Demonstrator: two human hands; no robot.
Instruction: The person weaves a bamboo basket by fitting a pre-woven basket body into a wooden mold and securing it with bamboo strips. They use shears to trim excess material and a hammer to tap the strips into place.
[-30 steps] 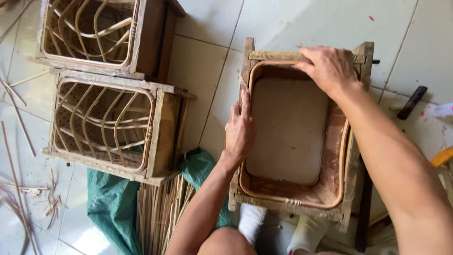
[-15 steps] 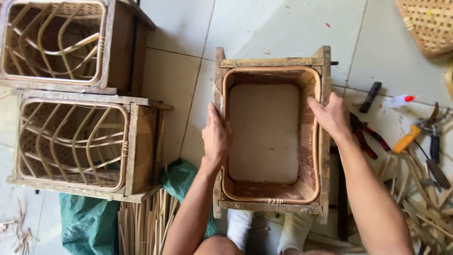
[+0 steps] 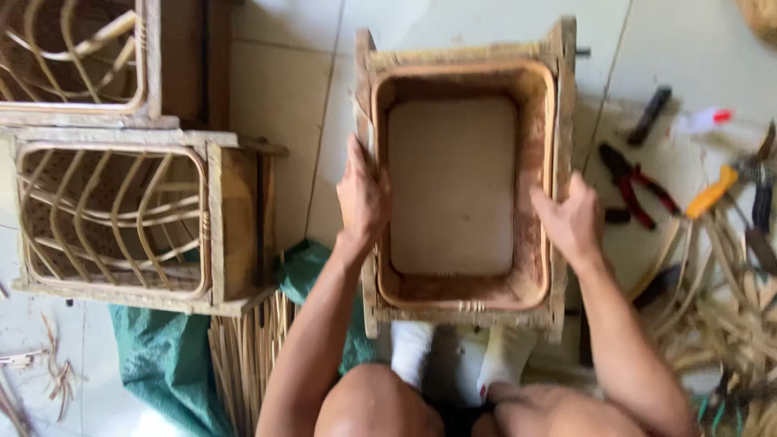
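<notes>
A rectangular wooden box frame (image 3: 461, 61) with a brown lined inside and a pale bottom stands on the tiled floor in front of me. My left hand (image 3: 362, 194) grips its left rim, fingers over the edge. My right hand (image 3: 573, 220) holds the right rim, lower down that side. Below the box, my knees and white socks (image 3: 413, 348) show.
Two finished wooden boxes with curved rattan fronts (image 3: 113, 214) stand at the left. A green cloth (image 3: 162, 356) and a bundle of cane sticks (image 3: 243, 356) lie beside them. Red-handled pliers (image 3: 635, 182), a yellow-handled tool (image 3: 712, 193), and loose rattan strips (image 3: 712, 299) lie at the right.
My right hand has slid from the box's far top corner down its right side. The view has shifted so the box sits more central and the tools at the right show.
</notes>
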